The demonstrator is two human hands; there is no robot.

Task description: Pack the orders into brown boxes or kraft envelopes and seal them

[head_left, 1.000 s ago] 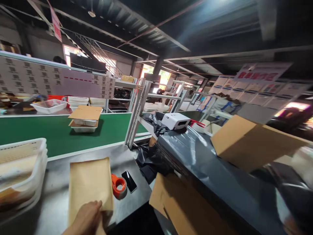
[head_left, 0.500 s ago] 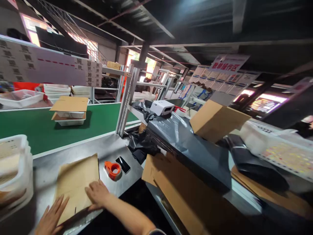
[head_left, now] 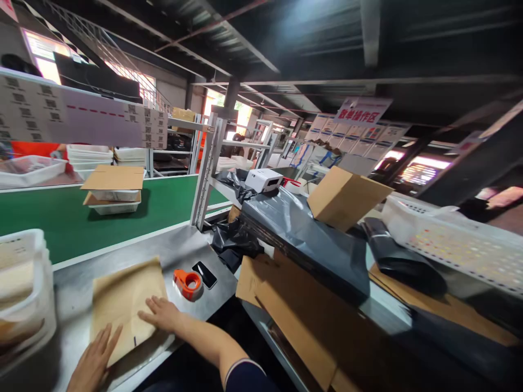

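A brown kraft paper or thin cardboard sheet (head_left: 122, 291) lies on the metal table (head_left: 73, 305), with a short dark mark near its front edge. My left hand (head_left: 95, 356) rests on the sheet's near left corner, fingers stretched out. On the right part of the sheet lies my right hand (head_left: 160, 314), palm down with its fingers spread. Just beyond that hand, an orange tape dispenser (head_left: 188, 284) stands beside a black phone (head_left: 204, 274). Whatever may lie beneath the sheet is hidden.
Stacked white plastic baskets (head_left: 28, 288) stand at the left. Behind the table runs a green conveyor belt (head_left: 171, 201) carrying trays topped with cardboard (head_left: 114, 178). To the right are a black plastic stack (head_left: 302, 228), a white label printer (head_left: 263, 180) and a cardboard box (head_left: 347, 198).
My right hand has slid from the sheet's right edge further onto its surface. My left hand has shifted slightly to the right. The camera view has turned a little.
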